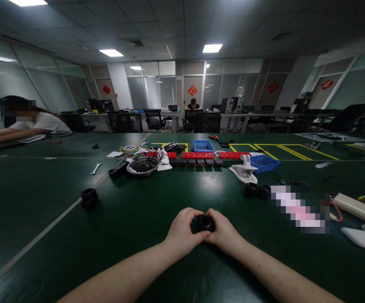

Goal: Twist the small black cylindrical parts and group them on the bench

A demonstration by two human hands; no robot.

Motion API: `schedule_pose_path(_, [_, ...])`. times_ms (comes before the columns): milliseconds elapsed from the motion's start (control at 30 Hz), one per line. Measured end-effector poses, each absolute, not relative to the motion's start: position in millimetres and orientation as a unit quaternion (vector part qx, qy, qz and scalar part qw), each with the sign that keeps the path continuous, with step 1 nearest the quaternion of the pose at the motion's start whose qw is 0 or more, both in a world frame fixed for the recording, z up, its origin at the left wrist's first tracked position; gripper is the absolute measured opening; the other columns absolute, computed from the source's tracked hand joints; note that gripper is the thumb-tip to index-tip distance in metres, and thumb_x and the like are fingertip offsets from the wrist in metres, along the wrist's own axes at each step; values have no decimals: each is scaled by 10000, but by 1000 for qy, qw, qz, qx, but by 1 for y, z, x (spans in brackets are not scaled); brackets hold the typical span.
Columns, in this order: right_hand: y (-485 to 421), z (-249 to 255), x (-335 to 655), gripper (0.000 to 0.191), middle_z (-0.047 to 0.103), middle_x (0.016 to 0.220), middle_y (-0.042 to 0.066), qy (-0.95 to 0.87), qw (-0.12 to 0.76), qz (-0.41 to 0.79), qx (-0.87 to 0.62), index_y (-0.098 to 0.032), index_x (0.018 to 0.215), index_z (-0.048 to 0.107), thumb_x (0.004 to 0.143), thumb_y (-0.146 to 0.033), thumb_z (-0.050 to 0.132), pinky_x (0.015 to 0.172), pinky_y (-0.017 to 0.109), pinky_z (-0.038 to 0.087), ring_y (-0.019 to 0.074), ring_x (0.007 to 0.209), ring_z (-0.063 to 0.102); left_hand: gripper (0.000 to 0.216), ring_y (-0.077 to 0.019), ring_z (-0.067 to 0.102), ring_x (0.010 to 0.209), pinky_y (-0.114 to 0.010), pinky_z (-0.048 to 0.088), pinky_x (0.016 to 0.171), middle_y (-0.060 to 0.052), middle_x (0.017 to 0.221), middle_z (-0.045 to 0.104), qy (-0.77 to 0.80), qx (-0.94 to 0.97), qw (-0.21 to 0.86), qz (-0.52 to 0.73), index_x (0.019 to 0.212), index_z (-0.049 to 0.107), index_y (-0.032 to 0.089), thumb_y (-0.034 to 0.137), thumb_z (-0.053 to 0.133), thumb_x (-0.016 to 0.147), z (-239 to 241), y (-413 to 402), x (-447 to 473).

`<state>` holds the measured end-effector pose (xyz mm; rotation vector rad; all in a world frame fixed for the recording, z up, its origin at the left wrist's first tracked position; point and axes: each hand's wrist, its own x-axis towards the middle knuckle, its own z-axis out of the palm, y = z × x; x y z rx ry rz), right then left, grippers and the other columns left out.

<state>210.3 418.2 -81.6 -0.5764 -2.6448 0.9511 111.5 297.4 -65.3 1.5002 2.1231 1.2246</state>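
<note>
Both hands are at the near middle of the green table, closed around a black ring-shaped part (205, 222) with a round hole facing up. My left hand (182, 228) grips it from the left, and my right hand (222, 229) from the right. The thumbs meet at its near side. Part of the ring is hidden behind the fingers. Similar black parts stand apart from my hands: a stacked-looking black piece (89, 198) to the left, and two round black pieces (251, 190) side by side to the right.
Farther back are a metal bowl (142, 166), red power strips (198, 155), a white clamp stand (244, 170), and blue bins (266, 164). A wrench (96, 169) lies left. A cream-coloured cylinder (355, 207) and white pouch (363, 238) are right. One person (49, 120) sits left, another far back.
</note>
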Motion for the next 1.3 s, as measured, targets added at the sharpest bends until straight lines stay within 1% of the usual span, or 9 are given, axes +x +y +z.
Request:
schedule_pose_path(133, [413, -82, 210, 237, 524, 725, 14, -927, 160, 282, -187, -172, 715, 467, 564, -245, 634, 608, 265, 355, 160, 675, 476, 321, -197, 501, 846, -307, 396, 736, -22, 883, 547, 733, 516, 126, 425, 911, 575, 198, 214, 685, 610, -64, 297, 111])
schedule_pose_path(167, [414, -82, 210, 277, 539, 763, 23, -926, 164, 290, -174, -167, 775, 489, 559, -248, 644, 637, 276, 365, 169, 705, 488, 324, -195, 501, 849, -307, 396, 740, -22, 889, 548, 730, 519, 129, 426, 914, 574, 198, 210, 685, 609, -64, 297, 110])
schedule_pose_path(233, [418, -80, 212, 456, 555, 879, 46, -923, 164, 323, -133, -163, 942, 504, 537, -270, 685, 715, 308, 376, 195, 798, 504, 332, -192, 500, 851, -299, 398, 741, -20, 895, 548, 719, 531, 138, 427, 914, 574, 197, 212, 692, 604, -63, 297, 107])
schedule_pose_path(300, [425, -76, 215, 553, 552, 945, 53, -919, 138, 361, -84, -170, 1024, 509, 527, -297, 714, 769, 330, 372, 212, 861, 501, 339, -185, 501, 843, -284, 402, 725, -19, 892, 546, 701, 552, 151, 425, 921, 574, 196, 230, 696, 607, -62, 297, 104])
schedule_pose_path(433, [440, -67, 220, 379, 563, 871, 32, -900, 45, 433, -33, -150, 936, 585, 597, -284, 687, 724, 300, 394, 196, 820, 511, 348, -171, 502, 811, -253, 407, 675, -16, 895, 538, 669, 593, 185, 408, 946, 571, 202, 282, 686, 628, -61, 296, 96])
schedule_pose_path(567, [446, -62, 222, 388, 559, 867, 15, -895, 15, 444, -29, -155, 954, 586, 590, -234, 696, 703, 278, 393, 183, 811, 506, 376, -152, 496, 778, -239, 406, 655, -10, 907, 526, 660, 606, 205, 395, 973, 561, 209, 257, 691, 624, -61, 296, 93])
schedule_pose_path(833, [446, -60, 222, 289, 551, 847, 2, -905, 3, 426, -10, -158, 892, 610, 619, -222, 679, 694, 253, 391, 162, 788, 509, 371, -149, 491, 765, -239, 405, 643, -13, 908, 526, 669, 604, 206, 381, 990, 557, 216, 271, 674, 643, -63, 297, 94])
schedule_pose_path(1167, [441, -66, 221, 292, 525, 739, -22, -898, 26, 433, -68, -148, 807, 604, 548, -218, 720, 602, 225, 367, 142, 703, 495, 372, -151, 488, 755, -234, 399, 632, -11, 870, 525, 674, 598, 195, 388, 971, 568, 201, 287, 689, 630, -63, 297, 97])
schedule_pose_path(1300, [437, -73, 221, 323, 501, 714, -25, -906, 55, 405, -111, -147, 762, 572, 508, -258, 739, 567, 220, 346, 134, 668, 470, 365, -155, 486, 745, -239, 394, 633, -12, 861, 530, 687, 583, 185, 393, 952, 581, 204, 306, 694, 621, -61, 296, 101])
